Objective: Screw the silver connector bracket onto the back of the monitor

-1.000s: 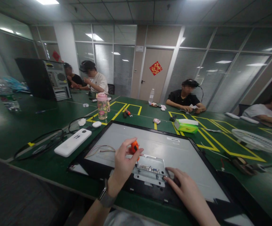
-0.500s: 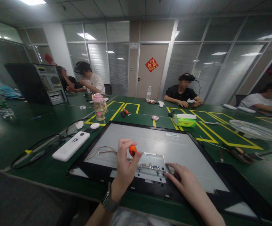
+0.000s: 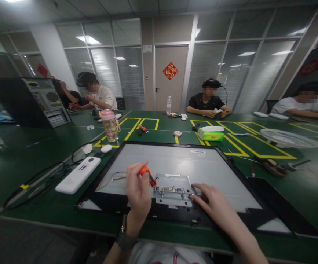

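At the counter's near edge, the left hand pinches an orange screwdriver angled onto a metal bracket, while the right hand, fingers spread flat, steadies the face-down monitor.

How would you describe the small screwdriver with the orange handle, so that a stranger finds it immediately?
Start at the large black-framed flat panel lying on the green table. At its near edge sits a small silver metal plate. The orange-handled screwdriver is pinched in the left hand beside that plate, the only orange thing on the panel.
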Tool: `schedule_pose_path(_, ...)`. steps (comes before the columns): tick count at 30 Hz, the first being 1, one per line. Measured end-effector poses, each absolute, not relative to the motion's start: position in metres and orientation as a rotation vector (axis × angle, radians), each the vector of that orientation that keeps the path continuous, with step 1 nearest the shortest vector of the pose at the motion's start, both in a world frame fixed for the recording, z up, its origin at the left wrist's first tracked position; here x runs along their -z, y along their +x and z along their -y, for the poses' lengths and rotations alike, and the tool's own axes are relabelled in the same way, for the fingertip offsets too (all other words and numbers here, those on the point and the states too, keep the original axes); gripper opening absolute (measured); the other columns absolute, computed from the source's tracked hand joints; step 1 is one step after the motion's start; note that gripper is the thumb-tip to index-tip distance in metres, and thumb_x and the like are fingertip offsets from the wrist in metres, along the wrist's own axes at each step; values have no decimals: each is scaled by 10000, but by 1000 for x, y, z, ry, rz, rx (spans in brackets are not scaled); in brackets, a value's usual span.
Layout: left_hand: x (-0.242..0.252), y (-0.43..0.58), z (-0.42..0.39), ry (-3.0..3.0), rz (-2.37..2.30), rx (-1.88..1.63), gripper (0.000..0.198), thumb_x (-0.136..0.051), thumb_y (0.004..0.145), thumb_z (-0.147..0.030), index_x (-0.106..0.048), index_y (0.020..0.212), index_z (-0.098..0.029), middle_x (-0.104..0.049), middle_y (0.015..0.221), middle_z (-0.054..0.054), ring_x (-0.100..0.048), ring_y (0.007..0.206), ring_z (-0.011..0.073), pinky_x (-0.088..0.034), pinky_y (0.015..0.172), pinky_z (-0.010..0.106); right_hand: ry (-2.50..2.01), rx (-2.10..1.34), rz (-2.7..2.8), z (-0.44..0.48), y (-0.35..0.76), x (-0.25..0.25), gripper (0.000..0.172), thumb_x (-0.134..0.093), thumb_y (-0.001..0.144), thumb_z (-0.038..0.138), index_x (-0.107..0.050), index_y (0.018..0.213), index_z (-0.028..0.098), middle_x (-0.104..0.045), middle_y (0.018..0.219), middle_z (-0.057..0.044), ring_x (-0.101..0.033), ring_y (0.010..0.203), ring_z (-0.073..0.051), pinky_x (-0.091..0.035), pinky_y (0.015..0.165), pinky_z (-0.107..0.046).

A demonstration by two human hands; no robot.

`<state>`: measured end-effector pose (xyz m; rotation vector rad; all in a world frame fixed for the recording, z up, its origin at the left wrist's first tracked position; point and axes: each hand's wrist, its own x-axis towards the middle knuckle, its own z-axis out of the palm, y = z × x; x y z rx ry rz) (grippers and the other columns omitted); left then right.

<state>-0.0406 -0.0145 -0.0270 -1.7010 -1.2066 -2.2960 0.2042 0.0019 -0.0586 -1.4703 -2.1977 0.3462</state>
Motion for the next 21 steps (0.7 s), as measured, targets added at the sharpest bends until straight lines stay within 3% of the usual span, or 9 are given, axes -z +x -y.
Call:
schedule_pose_path(3,27,-40,16,-1828,1161,2316,288,-368,986,-192,-631,1104,-191,-622,966,65,-618,845,157,-518,725,279,-1473,-361,2199,-1,204,57,367,-523,919,436,-679,1138,187,-723,1047,-109,-654,952,-285,-494,867,-393)
schedule_pose_path(8,23,-38,16,-1762,1048,2326,41,-603,880,-214,-636,873,-190,-553,860,24,-571,789,142,-511,700,259,-1482,-355,2214,0,205,56,367,-531,919,444,-676,1142,192,-726,1022,-101,-661,928,-282,-496,847,-390)
schedule_pose_path(13,24,-38,15,-1754,1200,2590,247,-388,981,-259,-623,1001,-185,-615,841,37,-613,787,158,-517,714,287,-1464,-328,2210,0,204,55,357,-531,913,442,-680,1126,198,-729,1006,-102,-668,894,-272,-499,828,-386)
schedule_pose_path(17,24,-41,14,-1779,1088,2469,170,-544,917,-283,-672,862,-185,-562,866,37,-563,826,154,-495,706,255,-1482,-335,2229,1,204,52,361,-531,913,437,-675,1134,191,-729,1005,-105,-669,909,-282,-503,840,-400)
schedule_pose_path(21,24,-39,15,-1747,1211,2522,200,-465,970,-278,-638,1010,-186,-584,851,28,-580,723,126,-497,629,234,-1491,-335,2240,1,204,51,360,-533,915,416,-670,1141,171,-726,1039,-116,-668,949,-291,-499,879,-421)
